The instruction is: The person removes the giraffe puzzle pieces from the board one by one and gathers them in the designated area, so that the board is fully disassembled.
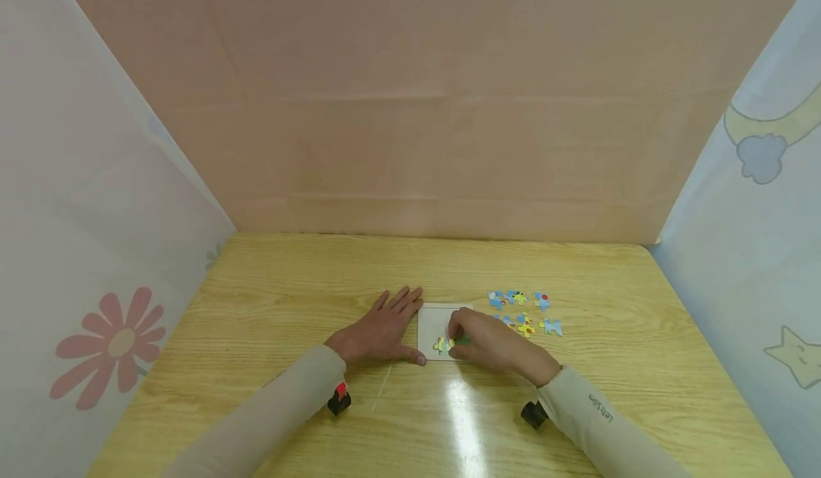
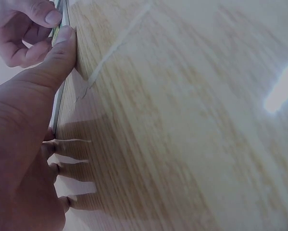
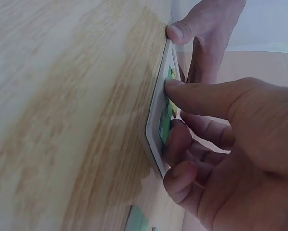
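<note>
A shallow white puzzle board (image 1: pixel 435 319) lies on the table between the hands. My left hand (image 1: pixel 378 330) rests flat with spread fingers along its left side, the thumb touching the near left corner. Over the board's near right part, my right hand (image 1: pixel 494 341) holds a green jigsaw piece (image 3: pixel 164 127) between the thumb and curled fingers, against the board. These fingers hide much of that piece. A yellow and green jigsaw piece (image 1: pixel 440 346) sits in the board just left of the right fingertips.
Right of the board lie several loose jigsaw pieces (image 1: pixel 520 298) in two rough rows, blue and yellow; the right hand partly covers the nearer row. The wooden table (image 1: pixel 288 286) meets a tan back panel (image 1: pixel 442 164), with printed cloth walls at both sides.
</note>
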The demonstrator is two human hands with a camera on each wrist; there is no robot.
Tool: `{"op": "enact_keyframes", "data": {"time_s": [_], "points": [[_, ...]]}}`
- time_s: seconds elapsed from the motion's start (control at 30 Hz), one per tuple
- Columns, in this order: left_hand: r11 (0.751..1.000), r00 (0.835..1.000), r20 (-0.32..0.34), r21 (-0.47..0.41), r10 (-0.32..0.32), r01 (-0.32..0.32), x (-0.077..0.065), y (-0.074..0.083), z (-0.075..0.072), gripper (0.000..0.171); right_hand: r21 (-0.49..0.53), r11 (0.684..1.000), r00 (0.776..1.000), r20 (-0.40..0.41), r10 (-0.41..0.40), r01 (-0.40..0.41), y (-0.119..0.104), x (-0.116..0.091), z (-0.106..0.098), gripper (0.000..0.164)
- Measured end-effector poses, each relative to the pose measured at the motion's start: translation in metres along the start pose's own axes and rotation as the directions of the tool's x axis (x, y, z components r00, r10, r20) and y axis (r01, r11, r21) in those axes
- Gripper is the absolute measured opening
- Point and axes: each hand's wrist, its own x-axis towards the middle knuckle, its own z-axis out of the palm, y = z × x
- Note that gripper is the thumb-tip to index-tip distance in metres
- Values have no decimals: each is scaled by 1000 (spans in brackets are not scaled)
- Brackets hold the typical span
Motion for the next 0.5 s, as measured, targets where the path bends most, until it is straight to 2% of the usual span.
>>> {"op": "enact_keyframes", "data": {"time_s": [0.27, 0.5], "points": [[1000, 1000, -1, 1, 7, -7, 0, -1, 0, 114, 3, 1000, 1000, -7, -22, 22, 2, 0, 1, 17], [1000, 1000, 1, 0, -1, 1, 0, 0, 0, 114, 80, 996, 999, 4, -39, 39, 5, 0, 3, 16]]}}
